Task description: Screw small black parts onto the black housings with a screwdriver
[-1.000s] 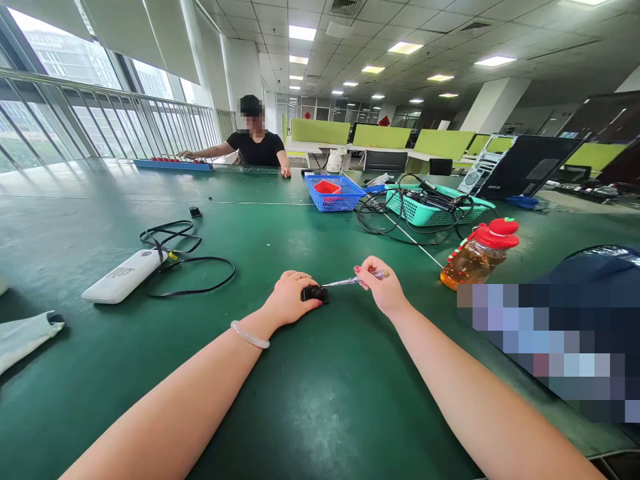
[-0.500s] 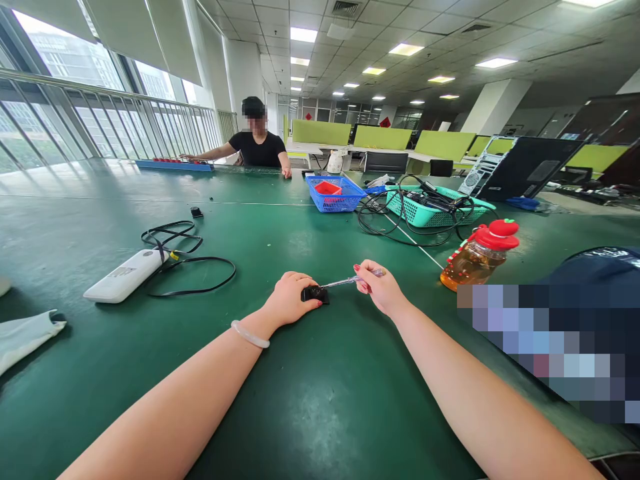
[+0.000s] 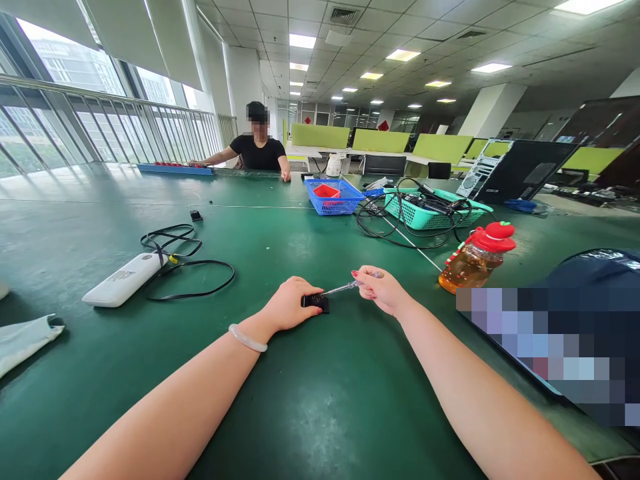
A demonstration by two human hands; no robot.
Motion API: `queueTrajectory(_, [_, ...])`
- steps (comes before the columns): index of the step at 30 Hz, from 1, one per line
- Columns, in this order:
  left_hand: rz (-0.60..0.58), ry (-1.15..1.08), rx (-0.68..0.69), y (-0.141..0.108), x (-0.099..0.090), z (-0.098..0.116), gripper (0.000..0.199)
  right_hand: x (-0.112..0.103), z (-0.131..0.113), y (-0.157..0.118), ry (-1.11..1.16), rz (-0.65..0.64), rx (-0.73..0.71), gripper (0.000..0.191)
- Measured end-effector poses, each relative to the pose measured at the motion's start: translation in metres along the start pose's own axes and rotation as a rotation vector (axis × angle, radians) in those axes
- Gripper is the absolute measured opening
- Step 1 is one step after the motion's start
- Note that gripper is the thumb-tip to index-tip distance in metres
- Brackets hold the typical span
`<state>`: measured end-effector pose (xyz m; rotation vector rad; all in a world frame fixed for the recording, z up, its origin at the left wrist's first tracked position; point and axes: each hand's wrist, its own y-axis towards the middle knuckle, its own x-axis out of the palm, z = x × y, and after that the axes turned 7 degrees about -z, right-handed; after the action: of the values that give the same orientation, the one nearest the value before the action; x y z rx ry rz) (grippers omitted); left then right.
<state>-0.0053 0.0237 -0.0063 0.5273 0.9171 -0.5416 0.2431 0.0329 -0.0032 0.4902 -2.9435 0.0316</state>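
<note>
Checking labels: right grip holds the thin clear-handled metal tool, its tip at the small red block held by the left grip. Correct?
Wrong colour: the small block is black, not red, per the head view. Otherwise yes: the right grip holds the thin clear-handled metal tool, tip at the block held by the left grip.

thin tool (image 3: 345, 287): shiny, metal-looking; black block (image 3: 323, 306): plastic-looking; tabletop (image 3: 320, 400): smooth, glossy (pale glare patches); blue basket (image 3: 336, 207): plastic

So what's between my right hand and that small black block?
The shaft of a slim tool spans the stretch from your right hand to the block, over the table, in the head view.
</note>
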Motion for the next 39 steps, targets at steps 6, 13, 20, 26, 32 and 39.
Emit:
queueTrajectory(6, [-0.041,-0.025,0.044,-0.002,-0.002,0.002,0.036,0.0,-0.002,0.001,-0.056,0.046,-0.01,0.047])
queueTrajectory(13, [-0.102,-0.055,0.082,-0.004,-0.002,0.004,0.038,0.008,-0.005,0.001,-0.044,0.111,-0.06,0.043])
queueTrajectory(20, [-0.204,-0.128,0.176,-0.007,-0.006,0.011,0.032,0.023,-0.012,-0.005,-0.093,0.124,-0.057,0.035])
queueTrajectory(26, [-0.258,-0.165,0.2,-0.006,-0.006,0.009,0.034,0.044,-0.02,-0.017,-0.384,0.195,-0.211,0.033])
queueTrajectory(32, [-0.241,-0.188,0.238,-0.005,-0.007,0.011,0.033,0.074,-0.019,-0.029,-0.553,0.16,-0.401,0.044])
queueTrajectory(39, [-0.244,-0.182,0.223,-0.004,-0.007,0.014,0.03,0.065,-0.004,-0.013,-0.496,0.294,-0.335,0.045])
